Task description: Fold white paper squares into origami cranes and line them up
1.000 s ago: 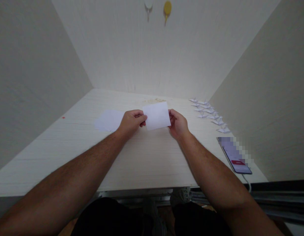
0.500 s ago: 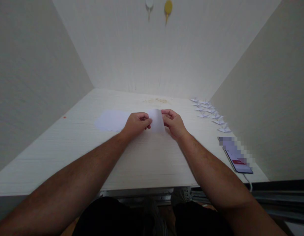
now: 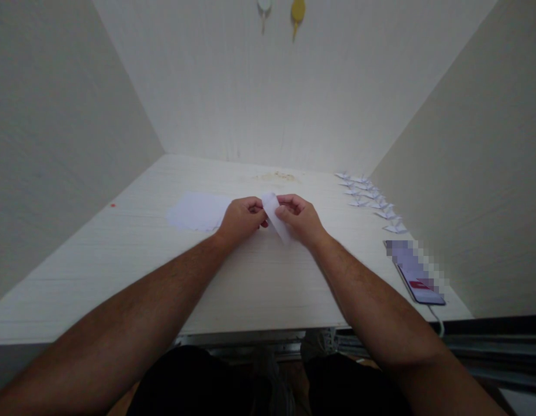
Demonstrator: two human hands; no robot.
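A small white sheet of paper (image 3: 275, 215), bent over into a narrow strip, is held between my two hands just above the table. My left hand (image 3: 245, 214) pinches its left edge, fingers curled. On the other side, my right hand (image 3: 301, 216) grips the folded-over right part between thumb and fingers. Left of my left hand, several loose white paper sheets (image 3: 196, 211) lie flat in an overlapping pile, partly hidden behind that hand.
Several folded paper cranes (image 3: 376, 204) stand in rows at the right of the white table (image 3: 259, 283). Nearer me lies a phone (image 3: 417, 274) with a cable (image 3: 436, 320). Walls enclose the back and sides; a yellow hook (image 3: 298, 11) and a white hook (image 3: 264, 6) hang on the back wall.
The paper's right part has been bent over to the left, making it look narrower. My right hand has shifted slightly left, its thumb now on the paper. My left hand stays in place.
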